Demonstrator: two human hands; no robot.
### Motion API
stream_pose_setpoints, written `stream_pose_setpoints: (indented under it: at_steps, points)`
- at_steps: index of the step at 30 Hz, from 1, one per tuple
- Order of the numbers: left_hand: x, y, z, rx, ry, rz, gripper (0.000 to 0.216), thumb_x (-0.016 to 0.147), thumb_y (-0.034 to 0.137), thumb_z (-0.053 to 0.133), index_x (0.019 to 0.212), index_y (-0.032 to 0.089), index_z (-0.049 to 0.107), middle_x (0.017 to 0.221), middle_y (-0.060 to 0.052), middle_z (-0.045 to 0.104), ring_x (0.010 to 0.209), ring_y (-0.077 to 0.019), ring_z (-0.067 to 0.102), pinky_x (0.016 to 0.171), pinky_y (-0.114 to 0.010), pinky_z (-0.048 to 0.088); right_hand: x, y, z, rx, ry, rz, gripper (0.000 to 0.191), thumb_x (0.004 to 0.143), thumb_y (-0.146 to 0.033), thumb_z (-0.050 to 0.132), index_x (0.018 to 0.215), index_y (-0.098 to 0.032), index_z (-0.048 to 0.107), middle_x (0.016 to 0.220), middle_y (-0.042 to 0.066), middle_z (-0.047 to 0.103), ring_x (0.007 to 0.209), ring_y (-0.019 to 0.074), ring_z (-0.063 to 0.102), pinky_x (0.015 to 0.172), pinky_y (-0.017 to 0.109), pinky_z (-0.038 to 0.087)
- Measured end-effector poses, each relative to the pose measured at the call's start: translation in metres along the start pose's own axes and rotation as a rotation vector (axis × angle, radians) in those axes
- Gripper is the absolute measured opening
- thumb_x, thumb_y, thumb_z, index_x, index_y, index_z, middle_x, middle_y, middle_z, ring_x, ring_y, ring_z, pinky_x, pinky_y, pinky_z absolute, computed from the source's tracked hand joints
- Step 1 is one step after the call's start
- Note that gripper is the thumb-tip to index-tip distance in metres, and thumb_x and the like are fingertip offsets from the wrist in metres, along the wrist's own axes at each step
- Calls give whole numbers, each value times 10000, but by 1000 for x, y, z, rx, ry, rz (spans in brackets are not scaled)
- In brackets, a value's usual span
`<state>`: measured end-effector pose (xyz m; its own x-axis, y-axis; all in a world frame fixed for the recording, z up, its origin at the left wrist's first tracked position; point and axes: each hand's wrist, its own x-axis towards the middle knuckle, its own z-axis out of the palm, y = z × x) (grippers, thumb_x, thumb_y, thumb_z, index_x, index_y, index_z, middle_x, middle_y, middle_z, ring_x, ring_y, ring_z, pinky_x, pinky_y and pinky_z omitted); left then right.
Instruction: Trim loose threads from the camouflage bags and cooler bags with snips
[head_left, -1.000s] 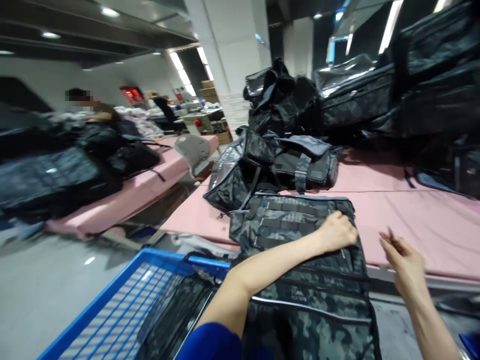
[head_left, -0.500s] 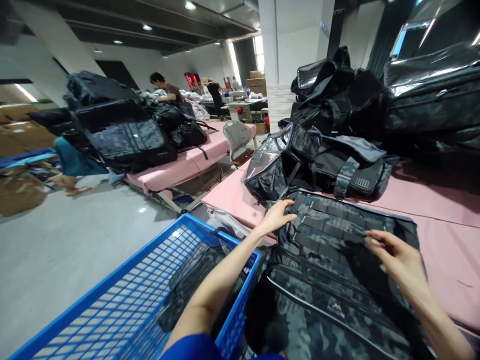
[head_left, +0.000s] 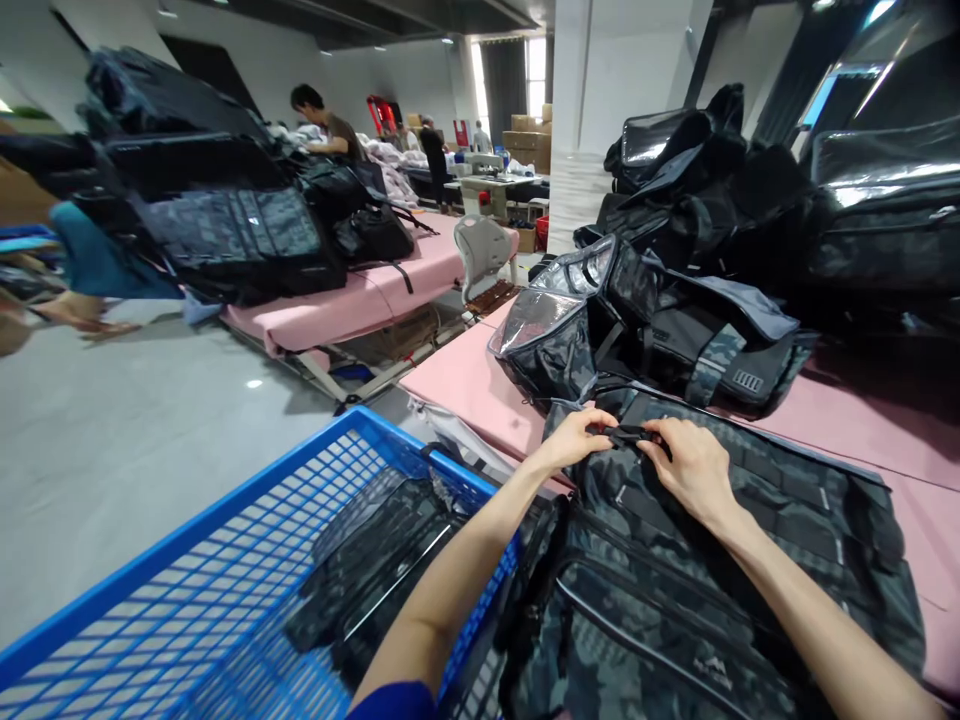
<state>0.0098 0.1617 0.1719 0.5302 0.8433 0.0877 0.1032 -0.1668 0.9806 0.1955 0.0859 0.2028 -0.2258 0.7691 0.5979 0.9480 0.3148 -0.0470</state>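
Observation:
A dark camouflage bag (head_left: 720,580) lies in front of me, half on the pink padded table (head_left: 465,385). My left hand (head_left: 574,437) and my right hand (head_left: 690,465) meet at the bag's far top edge. Both pinch a black strap or handle (head_left: 626,433) there, fingers closed on it. Behind them lies a camouflage bag with a clear plastic cover (head_left: 551,335) and a grey strapped bag (head_left: 712,335).
A blue wire cart (head_left: 247,580) at my lower left holds another dark bag (head_left: 375,570). Black bags are piled high at the right (head_left: 862,210) and on a second pink table at the left (head_left: 225,220). People work in the background (head_left: 322,120). Grey floor lies between the tables.
My view swung right and down. My left hand slid along the bag's top edge and my right hand came in from the right; both now grip the strap.

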Motion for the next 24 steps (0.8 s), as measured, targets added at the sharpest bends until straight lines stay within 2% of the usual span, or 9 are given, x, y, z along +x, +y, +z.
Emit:
stream_pose_setpoints:
  at_steps: [4,11,15,17,21,24]
  points:
    - [1,-4,-2,-54,19,11,259,632,65,621,882,128,650,913,-25,612,881,-135,534,775,-227,421,2,-1,8,-29,12,-63,228,891,-361,486,905,-172,612,776,40,628,711,159,543,651,287,340]
    - [1,-11,-3,-165,23,-43,268,625,58,628,883,123,655,831,-3,595,753,-95,520,725,-211,412,12,-1,10,26,9,-135,184,888,-315,496,883,-182,624,757,36,622,700,160,506,652,294,324]
    - [-2,-16,-6,-312,-44,-44,339,594,133,698,931,133,663,853,-5,601,743,-97,527,748,-235,415,17,-1,10,43,19,-164,172,886,-306,503,882,-180,619,747,33,618,692,159,499,652,293,317]
    - [-4,-19,-6,-390,-47,-48,396,573,181,733,961,132,666,861,-11,609,733,-95,532,737,-234,413,17,-1,12,63,17,-148,173,886,-304,501,874,-175,616,740,32,616,679,157,497,644,290,318]
    - [-5,-25,0,-451,80,-76,372,558,211,734,909,94,692,735,-6,610,627,-69,502,653,-209,394,15,0,15,150,-31,-60,184,870,-330,515,859,-185,628,737,34,618,682,166,508,646,297,330]
    - [-5,-26,4,-485,100,-97,391,534,211,742,901,83,701,691,-9,615,591,-65,498,619,-202,386,13,-1,13,452,-142,86,213,824,-391,557,870,-196,629,760,33,623,700,170,542,663,295,382]
